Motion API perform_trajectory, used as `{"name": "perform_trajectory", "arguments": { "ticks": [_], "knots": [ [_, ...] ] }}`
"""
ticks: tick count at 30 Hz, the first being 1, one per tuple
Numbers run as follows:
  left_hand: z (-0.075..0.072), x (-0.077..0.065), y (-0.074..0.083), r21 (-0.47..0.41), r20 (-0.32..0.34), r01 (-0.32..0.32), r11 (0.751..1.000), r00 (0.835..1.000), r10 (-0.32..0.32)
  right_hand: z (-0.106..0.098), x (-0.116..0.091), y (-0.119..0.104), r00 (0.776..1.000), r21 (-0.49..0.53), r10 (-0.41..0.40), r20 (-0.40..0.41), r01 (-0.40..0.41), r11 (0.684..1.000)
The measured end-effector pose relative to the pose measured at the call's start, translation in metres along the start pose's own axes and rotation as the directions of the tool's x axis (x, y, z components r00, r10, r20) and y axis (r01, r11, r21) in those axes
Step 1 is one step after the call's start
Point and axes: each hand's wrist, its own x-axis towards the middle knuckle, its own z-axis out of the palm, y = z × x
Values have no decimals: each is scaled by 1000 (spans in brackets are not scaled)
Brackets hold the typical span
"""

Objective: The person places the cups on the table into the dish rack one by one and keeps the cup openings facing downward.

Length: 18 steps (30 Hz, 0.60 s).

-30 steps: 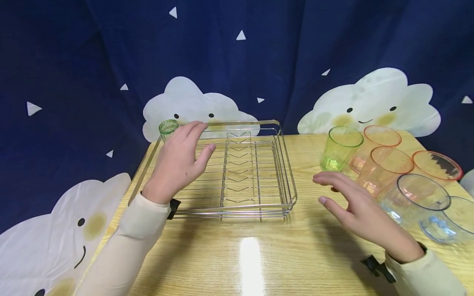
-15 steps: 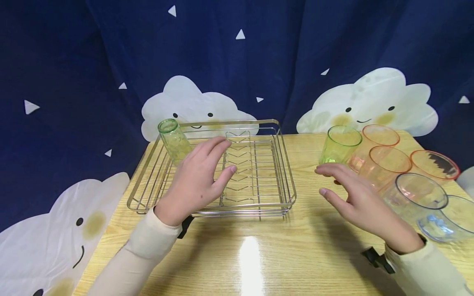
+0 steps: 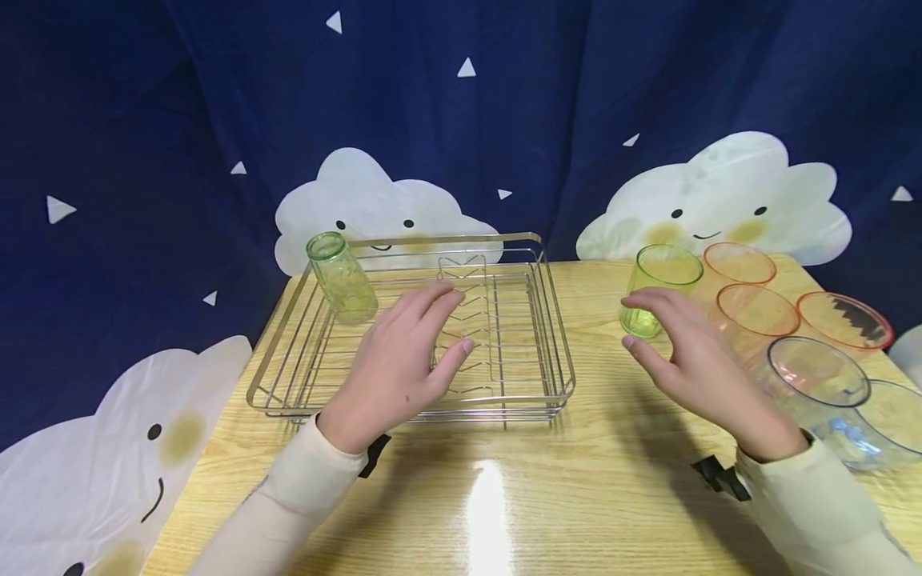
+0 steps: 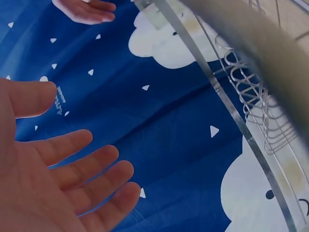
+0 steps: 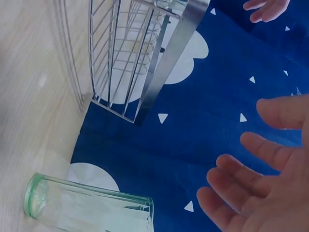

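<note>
A wire dish rack (image 3: 446, 238) stands at the left of the table. In its far left corner a green tumbler (image 3: 346, 280) sits base up, tilted slightly. My left hand (image 3: 399, 368) is over the rack's front middle, fingers relaxed, holding nothing; in the left wrist view its palm (image 4: 43, 188) shows bare. My right hand (image 3: 691, 368) has thumb and fingers spread apart just in front of an upright yellow-green tumbler (image 3: 659, 272) and overlaps its lower part. The right wrist view shows a gap between those fingers (image 5: 236, 188) and the tumbler (image 5: 96, 203).
Beside the green tumbler stand several upright tumblers: orange ones (image 3: 756, 308) behind and to the right, and blue-rimmed ones (image 3: 814, 368) nearer the front right. The right hand partly covers some. A dark blue curtain (image 3: 547, 120) with clouds hangs behind the table (image 3: 576, 496).
My left hand has moved away from the green tumbler in the rack, rightward and nearer to me, uncovering it. My right hand has lifted slightly toward the green tumbler on the table.
</note>
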Motion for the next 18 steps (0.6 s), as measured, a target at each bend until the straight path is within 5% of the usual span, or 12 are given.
{"name": "perform_trajectory", "arguments": {
  "ticks": [18],
  "knots": [
    [10,-8,-2,-5,18,15,1000,1000,-15,0,17,20,979,-19,200,48,-199,980]
  ]
}}
